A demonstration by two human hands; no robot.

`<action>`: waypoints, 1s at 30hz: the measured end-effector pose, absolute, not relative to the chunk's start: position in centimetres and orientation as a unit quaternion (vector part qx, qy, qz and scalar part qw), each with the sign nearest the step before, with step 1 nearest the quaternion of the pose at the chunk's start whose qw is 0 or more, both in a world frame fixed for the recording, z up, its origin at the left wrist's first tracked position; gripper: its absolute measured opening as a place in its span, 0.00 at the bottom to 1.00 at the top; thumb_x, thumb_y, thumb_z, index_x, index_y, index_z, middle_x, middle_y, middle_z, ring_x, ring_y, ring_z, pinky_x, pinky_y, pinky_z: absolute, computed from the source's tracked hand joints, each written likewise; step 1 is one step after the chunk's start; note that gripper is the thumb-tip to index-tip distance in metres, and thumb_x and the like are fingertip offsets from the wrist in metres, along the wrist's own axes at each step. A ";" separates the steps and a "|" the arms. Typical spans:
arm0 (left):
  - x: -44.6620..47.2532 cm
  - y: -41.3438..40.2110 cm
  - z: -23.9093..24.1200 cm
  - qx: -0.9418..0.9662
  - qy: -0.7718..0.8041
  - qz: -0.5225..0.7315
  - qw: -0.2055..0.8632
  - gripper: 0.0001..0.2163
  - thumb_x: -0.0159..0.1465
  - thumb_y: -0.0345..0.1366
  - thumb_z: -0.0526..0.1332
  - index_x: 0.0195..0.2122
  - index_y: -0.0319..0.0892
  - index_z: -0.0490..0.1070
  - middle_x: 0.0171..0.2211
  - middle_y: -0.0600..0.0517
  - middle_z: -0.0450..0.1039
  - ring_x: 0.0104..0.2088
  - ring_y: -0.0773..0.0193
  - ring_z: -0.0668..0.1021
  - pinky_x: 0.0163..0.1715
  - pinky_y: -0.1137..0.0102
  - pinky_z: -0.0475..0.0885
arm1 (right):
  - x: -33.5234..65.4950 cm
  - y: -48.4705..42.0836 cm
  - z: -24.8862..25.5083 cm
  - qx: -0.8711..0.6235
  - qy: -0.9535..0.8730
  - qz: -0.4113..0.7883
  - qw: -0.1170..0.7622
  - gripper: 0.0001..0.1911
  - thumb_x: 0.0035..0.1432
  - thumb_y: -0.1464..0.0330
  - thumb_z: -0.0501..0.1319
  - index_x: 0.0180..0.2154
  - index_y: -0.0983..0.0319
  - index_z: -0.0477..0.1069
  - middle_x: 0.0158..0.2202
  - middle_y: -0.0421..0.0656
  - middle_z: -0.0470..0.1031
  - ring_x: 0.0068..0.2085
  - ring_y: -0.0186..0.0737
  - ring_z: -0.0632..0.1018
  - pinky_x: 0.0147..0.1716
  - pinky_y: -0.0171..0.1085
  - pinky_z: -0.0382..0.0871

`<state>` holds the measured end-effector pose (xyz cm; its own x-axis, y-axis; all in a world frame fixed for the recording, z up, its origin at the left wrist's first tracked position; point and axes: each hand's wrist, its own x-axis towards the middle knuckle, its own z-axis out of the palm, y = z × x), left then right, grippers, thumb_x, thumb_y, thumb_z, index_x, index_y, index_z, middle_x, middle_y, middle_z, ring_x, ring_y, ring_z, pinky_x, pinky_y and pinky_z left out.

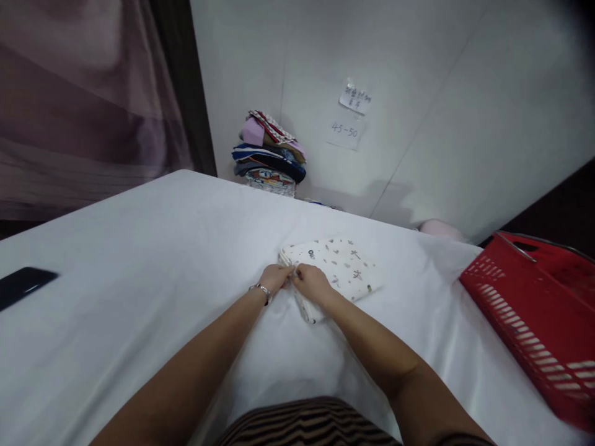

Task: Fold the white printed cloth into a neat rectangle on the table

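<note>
A folded white cloth with small dark prints (341, 266) lies on the white table (139, 260) in front of me. My left hand (275, 277) and my right hand (310, 280) meet at its near left edge, both with fingers pinched on the cloth's border. A bracelet circles my left wrist. The edge of the cloth under my fingers is partly hidden.
A stack of folded coloured clothes (269, 155) stands at the far table corner against the wall. A red plastic basket (539, 310) sits at the right. A dark flat phone-like object (23, 285) lies at the left edge. Paper notes (351, 114) hang on the wall.
</note>
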<state>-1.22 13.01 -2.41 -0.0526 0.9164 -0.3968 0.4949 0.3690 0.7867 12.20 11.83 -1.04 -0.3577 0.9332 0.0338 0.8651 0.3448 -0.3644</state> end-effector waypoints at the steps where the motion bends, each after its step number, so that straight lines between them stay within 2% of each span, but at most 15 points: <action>1: -1.3 13.1 -2.6 0.519 0.689 0.225 0.452 0.17 0.58 0.47 0.54 0.18 0.42 0.63 0.12 0.54 0.64 0.17 0.67 0.71 0.16 0.74 0.58 | 12.5 11.9 -0.9 -0.537 -0.816 0.164 0.133 0.07 0.56 0.67 0.55 0.32 0.61 0.71 0.32 0.42 0.75 0.34 0.38 0.73 0.32 0.33 0.60; 4: -1.4 13.3 -3.1 0.537 0.692 0.214 0.433 0.16 0.58 0.46 0.54 0.19 0.42 0.64 0.12 0.54 0.66 0.18 0.65 0.72 0.18 0.73 0.59 | 14.7 12.7 -0.3 -0.501 -0.826 0.175 0.190 0.11 0.59 0.69 0.52 0.33 0.60 0.72 0.34 0.42 0.75 0.37 0.36 0.73 0.38 0.32 0.62; 7: -1.6 13.3 -3.4 0.552 0.694 0.211 0.412 0.16 0.58 0.46 0.54 0.19 0.42 0.65 0.13 0.53 0.67 0.19 0.64 0.74 0.21 0.73 0.62 | 18.6 13.9 -0.2 -0.534 -0.810 0.107 0.216 0.15 0.61 0.68 0.49 0.45 0.62 0.70 0.47 0.47 0.71 0.49 0.39 0.69 0.49 0.37 0.59; 9: -1.6 13.3 -3.4 0.564 0.692 0.207 0.400 0.15 0.58 0.45 0.54 0.20 0.42 0.65 0.13 0.53 0.68 0.21 0.64 0.75 0.23 0.73 0.63 | 21.5 14.7 -0.8 -0.587 -0.790 0.070 0.162 0.21 0.61 0.63 0.51 0.53 0.62 0.64 0.58 0.51 0.61 0.60 0.46 0.59 0.56 0.45 0.50; 10: -1.5 13.3 -3.4 0.569 0.691 0.202 0.397 0.15 0.58 0.45 0.53 0.20 0.42 0.65 0.14 0.53 0.68 0.21 0.64 0.75 0.23 0.73 0.64 | 22.8 15.1 -1.3 -0.619 -0.773 0.073 0.121 0.23 0.61 0.60 0.51 0.55 0.62 0.62 0.61 0.52 0.57 0.62 0.50 0.55 0.57 0.50 0.47; 13: -1.4 13.2 -3.2 0.576 0.690 0.194 0.393 0.14 0.58 0.43 0.53 0.21 0.41 0.66 0.14 0.53 0.69 0.21 0.64 0.76 0.24 0.73 0.64 | 25.0 15.8 -2.8 -0.658 -0.745 0.092 0.063 0.28 0.62 0.54 0.47 0.60 0.60 0.56 0.64 0.51 0.50 0.64 0.53 0.49 0.57 0.56 0.42; 16: -1.3 13.2 -3.3 0.574 0.693 0.193 0.392 0.14 0.58 0.43 0.53 0.21 0.41 0.66 0.14 0.53 0.69 0.21 0.64 0.75 0.25 0.73 0.65 | 24.6 15.8 -3.3 -0.655 -0.748 0.081 0.072 0.29 0.62 0.54 0.46 0.60 0.60 0.55 0.65 0.51 0.47 0.64 0.55 0.47 0.57 0.58 0.41; 19: -1.3 13.2 -3.6 0.575 0.692 0.193 0.392 0.14 0.58 0.44 0.53 0.22 0.40 0.67 0.15 0.53 0.69 0.20 0.64 0.75 0.24 0.73 0.64 | 22.2 15.8 -2.7 -0.605 -0.786 0.079 0.099 0.29 0.63 0.55 0.46 0.61 0.60 0.53 0.65 0.51 0.44 0.65 0.53 0.45 0.58 0.57 0.39; 23: -1.4 13.1 -3.7 0.577 0.690 0.196 0.389 0.15 0.59 0.44 0.53 0.23 0.40 0.67 0.17 0.53 0.71 0.20 0.66 0.75 0.23 0.74 0.64 | 18.3 16.7 -1.7 -0.488 -0.856 0.111 0.130 0.26 0.63 0.60 0.47 0.61 0.60 0.53 0.65 0.48 0.48 0.65 0.47 0.47 0.59 0.53 0.41; 30: -1.3 12.7 -3.5 0.565 0.694 0.208 0.395 0.15 0.59 0.44 0.53 0.23 0.40 0.67 0.16 0.54 0.70 0.19 0.67 0.74 0.23 0.74 0.65 | 13.8 20.3 -1.7 -0.385 -0.898 0.105 0.186 0.19 0.57 0.74 0.53 0.50 0.62 0.69 0.55 0.46 0.68 0.60 0.42 0.60 0.59 0.43 0.51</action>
